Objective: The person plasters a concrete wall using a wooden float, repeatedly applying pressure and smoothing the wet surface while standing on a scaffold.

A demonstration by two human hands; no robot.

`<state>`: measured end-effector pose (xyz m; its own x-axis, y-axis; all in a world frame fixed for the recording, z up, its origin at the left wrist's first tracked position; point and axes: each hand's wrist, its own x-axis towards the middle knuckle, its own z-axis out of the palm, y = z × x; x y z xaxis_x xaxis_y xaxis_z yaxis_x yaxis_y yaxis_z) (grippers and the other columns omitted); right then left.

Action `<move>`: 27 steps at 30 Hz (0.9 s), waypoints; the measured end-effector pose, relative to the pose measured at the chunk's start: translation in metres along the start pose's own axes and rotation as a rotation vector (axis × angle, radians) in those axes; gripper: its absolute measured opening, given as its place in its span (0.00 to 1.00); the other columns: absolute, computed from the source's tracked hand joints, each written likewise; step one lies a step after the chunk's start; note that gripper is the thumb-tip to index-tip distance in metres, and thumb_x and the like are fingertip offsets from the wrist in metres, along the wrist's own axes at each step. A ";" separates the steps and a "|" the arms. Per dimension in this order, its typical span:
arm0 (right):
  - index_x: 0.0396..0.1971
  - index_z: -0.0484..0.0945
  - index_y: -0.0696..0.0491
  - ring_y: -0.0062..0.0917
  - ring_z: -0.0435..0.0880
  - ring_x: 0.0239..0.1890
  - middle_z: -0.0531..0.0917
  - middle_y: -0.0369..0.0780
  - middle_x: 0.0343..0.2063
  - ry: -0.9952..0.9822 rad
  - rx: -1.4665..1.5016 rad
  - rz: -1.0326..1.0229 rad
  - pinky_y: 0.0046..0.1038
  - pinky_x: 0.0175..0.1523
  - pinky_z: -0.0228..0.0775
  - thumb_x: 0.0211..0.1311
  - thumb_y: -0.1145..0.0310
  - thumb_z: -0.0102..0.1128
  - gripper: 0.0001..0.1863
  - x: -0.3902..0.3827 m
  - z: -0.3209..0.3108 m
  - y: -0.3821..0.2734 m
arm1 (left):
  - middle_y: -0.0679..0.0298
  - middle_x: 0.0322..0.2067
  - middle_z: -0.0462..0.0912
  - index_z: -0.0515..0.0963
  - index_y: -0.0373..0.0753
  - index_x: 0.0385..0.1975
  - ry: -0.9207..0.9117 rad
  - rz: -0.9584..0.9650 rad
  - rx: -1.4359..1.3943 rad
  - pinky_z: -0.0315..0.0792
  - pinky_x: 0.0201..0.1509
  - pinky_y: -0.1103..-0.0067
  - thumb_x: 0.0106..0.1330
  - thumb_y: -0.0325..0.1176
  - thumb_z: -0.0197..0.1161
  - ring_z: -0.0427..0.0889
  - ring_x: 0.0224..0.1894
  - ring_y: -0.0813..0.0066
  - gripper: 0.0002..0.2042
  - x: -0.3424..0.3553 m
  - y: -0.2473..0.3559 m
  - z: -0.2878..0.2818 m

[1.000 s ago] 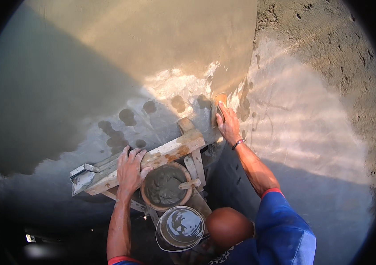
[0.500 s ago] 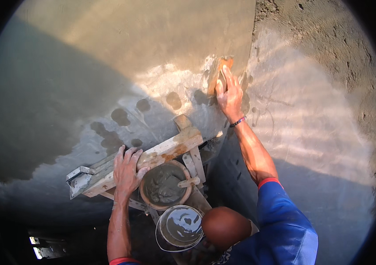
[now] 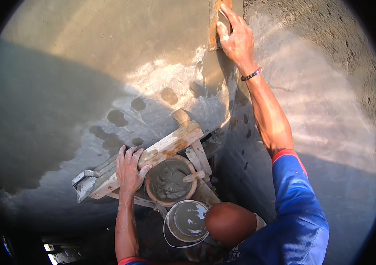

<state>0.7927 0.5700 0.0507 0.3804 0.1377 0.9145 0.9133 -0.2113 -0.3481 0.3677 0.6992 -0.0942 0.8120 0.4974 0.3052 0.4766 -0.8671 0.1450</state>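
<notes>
My right hand [image 3: 239, 43] grips a plastering float [image 3: 213, 28] with an orange-brown, worn plate, held flat against the wet grey plaster wall [image 3: 152, 39] beside the inside corner. The float's upper end is cut off by the picture's top edge. Lower down, my left hand [image 3: 129, 170] is wrapped over a pale, mortar-stained wooden beam [image 3: 174, 143], fingers on the far side and thumb on the near side. Just right of that hand stands a round clay-coloured basin [image 3: 192, 190] of grey mortar [image 3: 168, 179]. A mortar-smeared handle [image 3: 193, 176] sticks out over its rim.
A bucket [image 3: 170, 223] with a wire handle and grey liquid stands nearest me. On the beam's left end lies a flat metal tool [image 3: 83, 183]. The adjoining wall [image 3: 311, 119] rises at right, rough [image 3: 329, 39] at its top. Dark damp spots [image 3: 117, 118] mark the lower wall.
My right hand has slid the float up the wall along the corner, and that arm is stretched further out. My left hand keeps its hold on the beam.
</notes>
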 end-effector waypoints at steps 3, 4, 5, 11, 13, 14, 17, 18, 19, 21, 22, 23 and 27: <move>0.64 0.73 0.51 0.45 0.78 0.58 0.79 0.48 0.58 -0.042 0.019 0.070 0.40 0.62 0.72 0.63 0.70 0.61 0.27 -0.144 0.041 0.032 | 0.59 0.59 0.76 0.77 0.42 0.58 0.002 0.011 -0.007 0.57 0.71 0.55 0.51 0.45 0.75 0.63 0.69 0.43 0.32 0.005 0.002 -0.001; 0.65 0.72 0.51 0.44 0.79 0.58 0.79 0.49 0.58 -0.193 0.029 0.179 0.40 0.63 0.70 0.62 0.72 0.62 0.28 -0.194 0.046 0.038 | 0.59 0.59 0.76 0.77 0.42 0.58 0.006 0.019 -0.003 0.57 0.71 0.55 0.51 0.45 0.75 0.63 0.69 0.43 0.32 0.005 -0.001 0.000; 0.64 0.73 0.51 0.44 0.80 0.57 0.79 0.49 0.57 -0.251 0.015 0.200 0.39 0.62 0.72 0.63 0.71 0.62 0.27 -0.228 0.043 0.041 | 0.59 0.59 0.76 0.77 0.42 0.58 0.011 0.028 -0.003 0.57 0.71 0.55 0.51 0.45 0.75 0.63 0.69 0.43 0.32 0.004 -0.003 0.001; 0.63 0.75 0.49 0.42 0.83 0.51 0.82 0.48 0.54 -0.097 0.139 0.058 0.37 0.56 0.75 0.64 0.69 0.61 0.25 -0.091 -0.023 0.012 | 0.59 0.59 0.76 0.77 0.43 0.58 0.011 0.007 0.021 0.58 0.71 0.56 0.52 0.46 0.75 0.63 0.68 0.44 0.32 -0.003 -0.007 -0.004; 0.62 0.75 0.48 0.44 0.82 0.52 0.83 0.48 0.50 -0.024 0.062 -0.033 0.37 0.56 0.75 0.64 0.67 0.61 0.25 -0.004 -0.034 0.003 | 0.59 0.59 0.76 0.77 0.42 0.57 0.008 0.011 0.016 0.58 0.71 0.56 0.52 0.46 0.74 0.64 0.68 0.44 0.31 -0.001 -0.002 -0.004; 0.61 0.76 0.49 0.44 0.82 0.51 0.83 0.47 0.49 0.016 0.035 -0.108 0.38 0.55 0.75 0.64 0.65 0.61 0.24 0.025 -0.033 0.002 | 0.59 0.59 0.76 0.77 0.42 0.57 -0.008 0.018 0.014 0.58 0.71 0.56 0.52 0.46 0.74 0.64 0.68 0.44 0.31 -0.001 -0.002 -0.002; 0.62 0.74 0.48 0.45 0.81 0.51 0.82 0.48 0.51 -0.016 -0.020 -0.012 0.40 0.55 0.74 0.63 0.65 0.61 0.26 0.021 -0.007 -0.010 | 0.58 0.59 0.76 0.76 0.41 0.58 0.015 0.038 0.012 0.58 0.70 0.54 0.50 0.44 0.75 0.64 0.68 0.43 0.33 -0.002 -0.002 0.001; 0.63 0.73 0.49 0.45 0.81 0.51 0.81 0.48 0.52 0.007 0.027 0.026 0.40 0.54 0.74 0.63 0.67 0.60 0.26 -0.002 0.003 -0.008 | 0.58 0.59 0.76 0.76 0.41 0.58 0.010 0.041 0.010 0.58 0.70 0.54 0.50 0.45 0.75 0.64 0.68 0.43 0.33 -0.002 -0.001 0.001; 0.64 0.72 0.49 0.45 0.81 0.50 0.81 0.49 0.52 -0.005 0.040 0.066 0.41 0.54 0.74 0.63 0.68 0.60 0.27 -0.038 0.015 -0.005 | 0.58 0.59 0.76 0.76 0.41 0.58 0.021 0.040 0.012 0.58 0.70 0.54 0.50 0.45 0.75 0.64 0.68 0.43 0.33 0.001 0.000 -0.001; 0.65 0.71 0.50 0.45 0.80 0.49 0.79 0.50 0.51 -0.030 0.072 0.041 0.42 0.53 0.74 0.62 0.71 0.61 0.29 -0.129 0.040 0.010 | 0.58 0.59 0.76 0.76 0.41 0.58 0.032 0.048 0.014 0.58 0.70 0.54 0.50 0.45 0.75 0.64 0.68 0.43 0.33 0.004 0.000 0.000; 0.66 0.71 0.50 0.45 0.80 0.49 0.79 0.50 0.52 -0.270 0.032 0.175 0.41 0.55 0.74 0.62 0.71 0.62 0.30 -0.171 0.040 0.018 | 0.58 0.59 0.76 0.76 0.41 0.58 0.028 0.052 0.017 0.58 0.70 0.54 0.50 0.45 0.75 0.64 0.68 0.43 0.33 0.001 -0.001 0.000; 0.66 0.71 0.49 0.43 0.80 0.48 0.79 0.49 0.51 -0.369 0.007 0.193 0.40 0.54 0.74 0.61 0.71 0.63 0.31 -0.200 0.029 0.019 | 0.58 0.59 0.76 0.76 0.41 0.58 0.030 0.050 0.014 0.58 0.70 0.54 0.50 0.44 0.75 0.63 0.68 0.43 0.33 0.001 -0.001 -0.001; 0.67 0.70 0.46 0.42 0.80 0.46 0.80 0.48 0.44 -0.194 0.071 -0.002 0.40 0.51 0.75 0.60 0.72 0.64 0.32 -0.168 -0.006 0.025 | 0.58 0.59 0.76 0.76 0.41 0.58 0.022 0.017 0.008 0.58 0.71 0.54 0.50 0.44 0.75 0.63 0.68 0.43 0.33 0.000 -0.006 -0.003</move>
<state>0.7507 0.5358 -0.1100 0.3929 0.3233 0.8609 0.9196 -0.1427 -0.3661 0.3639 0.7039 -0.0921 0.8125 0.4817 0.3283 0.4653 -0.8752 0.1324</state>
